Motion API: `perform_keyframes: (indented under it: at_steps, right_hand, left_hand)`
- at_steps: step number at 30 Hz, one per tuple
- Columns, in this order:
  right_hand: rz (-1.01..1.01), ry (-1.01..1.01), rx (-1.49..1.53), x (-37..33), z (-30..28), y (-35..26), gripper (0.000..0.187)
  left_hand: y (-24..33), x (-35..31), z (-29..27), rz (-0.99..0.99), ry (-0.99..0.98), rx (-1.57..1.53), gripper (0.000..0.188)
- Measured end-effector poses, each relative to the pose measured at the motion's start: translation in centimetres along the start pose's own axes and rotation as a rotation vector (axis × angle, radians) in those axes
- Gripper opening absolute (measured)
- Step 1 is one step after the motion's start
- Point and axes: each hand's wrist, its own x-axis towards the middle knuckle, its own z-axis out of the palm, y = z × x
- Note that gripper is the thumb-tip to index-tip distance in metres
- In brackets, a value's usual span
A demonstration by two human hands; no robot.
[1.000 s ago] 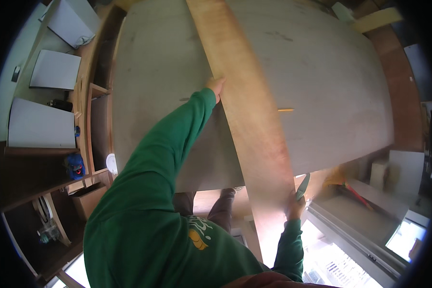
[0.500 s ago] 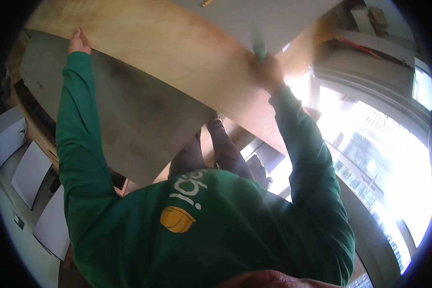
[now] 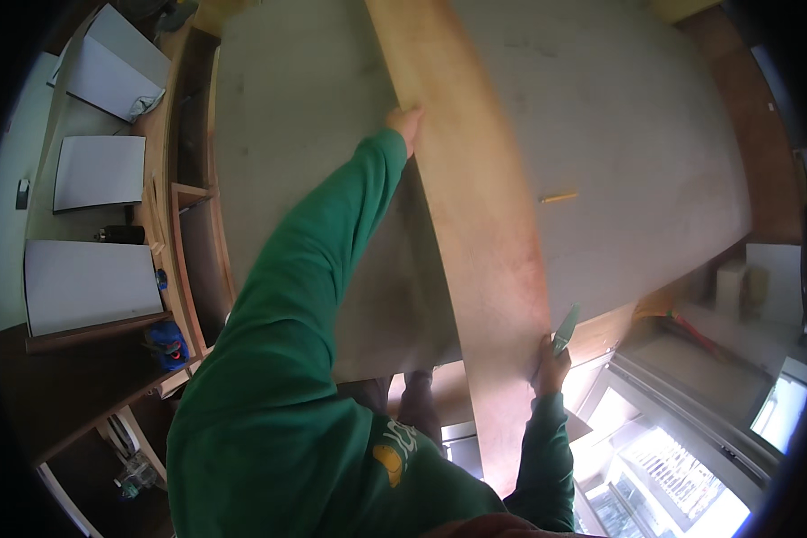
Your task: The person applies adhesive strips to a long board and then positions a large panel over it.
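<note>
A long, pale wooden board lies slantwise across a large grey tabletop, its near end jutting past the table edge toward me. My left hand is closed on the board's left edge, partway along, fingers partly hidden. At the board's right edge, nearer me, my right hand is closed, with a flat green pointed tool sticking up from it; its exact kind is unclear. The hand also seems to grip the board's edge. A yellow pencil rests on the tabletop right of the board.
On the left runs a wooden bench frame with open compartments and several white panels beside it. A dark cylinder and a blue object sit there. At lower right is a bright window; a red tool lies above it.
My view has swung, so the board now runs away from me rather than across. The pencil shows more fully. Both hands keep their hold; the green tool stays in the right.
</note>
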Motion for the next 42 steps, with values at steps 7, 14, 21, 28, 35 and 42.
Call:
perform_keyframes:
  at_steps: [7, 14, 21, 28, 35, 42]
  right_hand:
    - [0.053, 0.042, -0.007, 0.6, -2.9, 2.7, 0.030]
    - [0.063, -0.002, 0.090, 0.0, -2.6, 1.8, 0.026]
    - [0.021, 0.004, -0.029, 0.2, -2.6, 2.6, 0.028]
    - [0.017, -0.027, 0.018, 0.9, -3.1, 3.4, 0.029]
    - [0.045, -0.065, 0.041, 0.8, -2.8, 2.6, 0.031]
    - [0.077, -0.039, -0.052, 0.2, -1.9, 2.1, 0.038]
  left_hand:
    - [-2.8, -2.4, 1.0, -0.078, -0.099, 0.025, 0.030]
    - [-2.2, -1.9, 0.6, -0.205, -0.129, 0.361, 0.037]
    - [0.7, -3.7, 1.6, -0.275, -0.180, 0.644, 0.047]
    - [2.2, -4.9, 1.8, -0.250, -0.253, 0.878, 0.059]
    - [2.4, -4.0, 1.2, -0.265, -0.353, 1.020, 0.067]
    - [-0.7, 0.3, -1.6, -0.330, -0.513, 1.115, 0.075]
